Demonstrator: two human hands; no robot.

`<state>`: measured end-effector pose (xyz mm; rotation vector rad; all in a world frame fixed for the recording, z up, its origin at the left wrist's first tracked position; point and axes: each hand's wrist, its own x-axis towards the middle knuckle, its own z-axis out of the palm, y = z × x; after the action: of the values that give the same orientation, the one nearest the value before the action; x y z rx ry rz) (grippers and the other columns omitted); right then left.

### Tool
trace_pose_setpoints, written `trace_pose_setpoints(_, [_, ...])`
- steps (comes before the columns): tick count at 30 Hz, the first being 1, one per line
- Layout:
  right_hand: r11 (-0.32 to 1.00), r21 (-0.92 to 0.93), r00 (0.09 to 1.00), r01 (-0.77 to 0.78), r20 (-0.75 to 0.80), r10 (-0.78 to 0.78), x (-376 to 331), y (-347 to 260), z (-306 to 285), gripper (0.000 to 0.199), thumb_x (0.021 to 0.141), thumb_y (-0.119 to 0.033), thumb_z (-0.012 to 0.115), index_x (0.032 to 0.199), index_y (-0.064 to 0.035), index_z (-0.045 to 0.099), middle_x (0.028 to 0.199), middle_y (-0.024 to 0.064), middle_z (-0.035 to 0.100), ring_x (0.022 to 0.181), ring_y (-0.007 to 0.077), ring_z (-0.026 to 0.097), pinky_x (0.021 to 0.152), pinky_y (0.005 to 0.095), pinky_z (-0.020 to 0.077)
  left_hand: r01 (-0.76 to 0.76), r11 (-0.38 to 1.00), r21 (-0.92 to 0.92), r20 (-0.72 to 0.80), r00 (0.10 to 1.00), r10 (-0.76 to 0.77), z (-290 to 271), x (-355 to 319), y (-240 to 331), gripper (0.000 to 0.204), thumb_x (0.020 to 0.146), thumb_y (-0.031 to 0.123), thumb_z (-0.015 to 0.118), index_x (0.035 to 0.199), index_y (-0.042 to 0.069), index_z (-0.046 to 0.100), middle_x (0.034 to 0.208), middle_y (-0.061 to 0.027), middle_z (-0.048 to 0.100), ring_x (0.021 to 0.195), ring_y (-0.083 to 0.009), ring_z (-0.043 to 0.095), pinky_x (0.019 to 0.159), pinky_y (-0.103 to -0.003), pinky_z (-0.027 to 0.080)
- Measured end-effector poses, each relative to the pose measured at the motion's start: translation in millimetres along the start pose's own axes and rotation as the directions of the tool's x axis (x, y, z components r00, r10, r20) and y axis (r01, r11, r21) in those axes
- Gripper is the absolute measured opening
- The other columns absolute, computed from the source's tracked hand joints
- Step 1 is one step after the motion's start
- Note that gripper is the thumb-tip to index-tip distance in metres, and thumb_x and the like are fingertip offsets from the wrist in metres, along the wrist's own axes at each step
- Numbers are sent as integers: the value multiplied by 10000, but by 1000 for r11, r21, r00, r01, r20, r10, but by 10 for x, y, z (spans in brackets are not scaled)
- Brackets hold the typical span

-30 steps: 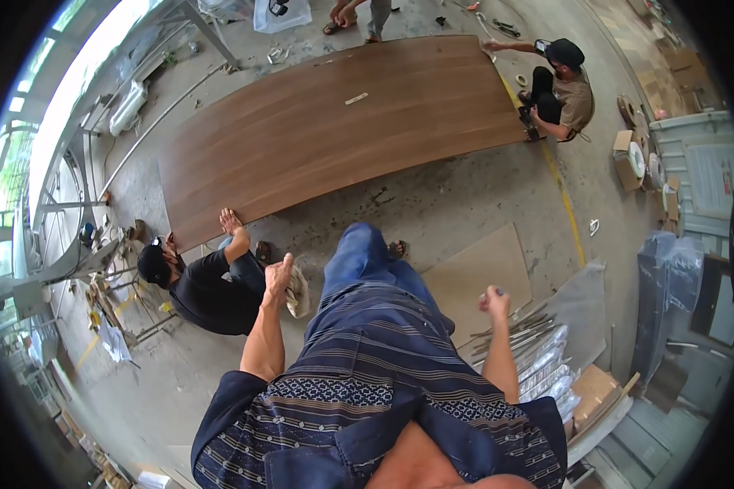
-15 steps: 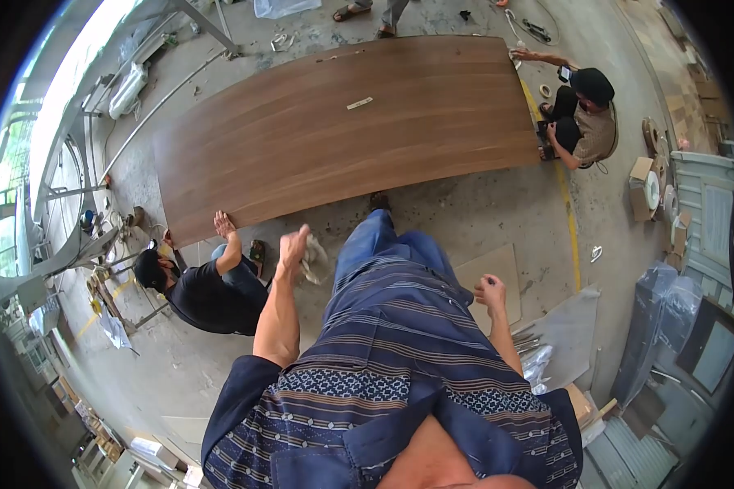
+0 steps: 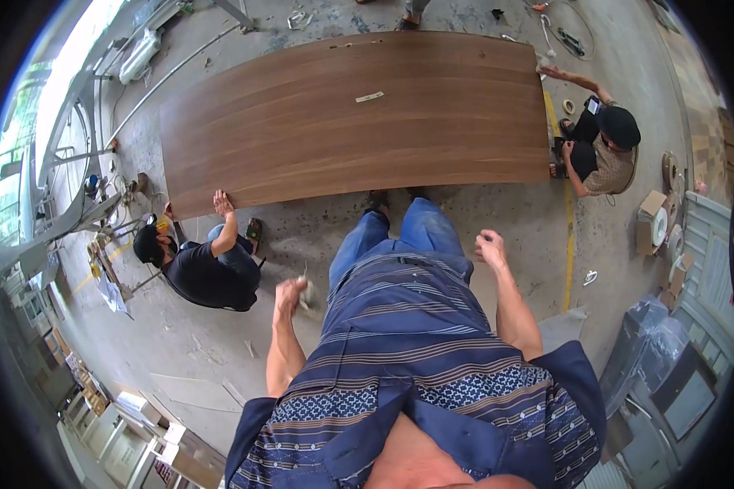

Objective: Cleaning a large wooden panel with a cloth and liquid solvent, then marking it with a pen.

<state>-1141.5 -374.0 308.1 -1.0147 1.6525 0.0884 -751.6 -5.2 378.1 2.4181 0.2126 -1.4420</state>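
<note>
Across the upper half of the frame lies a big brown wood-grain rectangular panel, flat, long axis running pretty much left to right, with its near edge bowed a bit by the lens. So from both of the wearer's hands it's straight up-frame, and that near long edge is the closest bit. The right hand, right of centre, is the nearer of the two, just below that edge but not touching it; fingers are curled in toward the palm, and honestly I can't tell if anything small is tucked in there. The left hand sits lower, left of centre, further off the panel, its fingers closed around a crumpled off-white cloth that pokes out on the right side of the fist. Shoes are right up by the near edge, roughly mid-panel, so the body's square to the long side. Other folks are at the short ends: a crouching person in a black shirt with a palm on the lower left corner, and a crouching person in a tan patterned shirt reaching an arm to the upper right corner.
</note>
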Motion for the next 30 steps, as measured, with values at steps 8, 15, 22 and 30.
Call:
trace_pose_setpoints(8, [979,-158,985,125,135,-104,612,-1062,-45,435,854,-114,569,1282,-45,546,902,75,648,601,124,599,469,242,467,233,844,-483,-132,933,-334,678,-895,-329,272,751,64,595,987,-30,694,853,-96,666,740,-184,618,648,-315,502])
trace_pose_setpoints(15, [860,-235,795,453,542,-270,891,-1852,436,199,881,-207,584,763,-48,593,588,56,616,453,128,563,435,277,454,-156,643,-750,-414,869,-272,1044,-1113,-157,267,753,53,583,976,-34,700,856,-73,694,765,-149,633,717,-276,509])
trace_pose_setpoints(22, [538,-225,439,812,843,-310,532,-2429,1501,277,873,-245,647,732,-7,630,660,52,651,574,120,604,535,275,483,-322,539,-779,-527,802,-282,1231,-1410,238,334,874,311,665,732,9,680,639,9,607,574,-66,512,522,-273,420])
trace_pose_setpoints(30, [448,30,-16,894,999,-35,-1424,-2438,2429,235,876,-169,619,1004,23,665,716,6,600,665,79,546,601,244,445,-533,382,-755,-640,725,-253,1288,-1500,194,349,904,349,667,765,29,675,689,6,632,600,-59,522,532,-256,423])
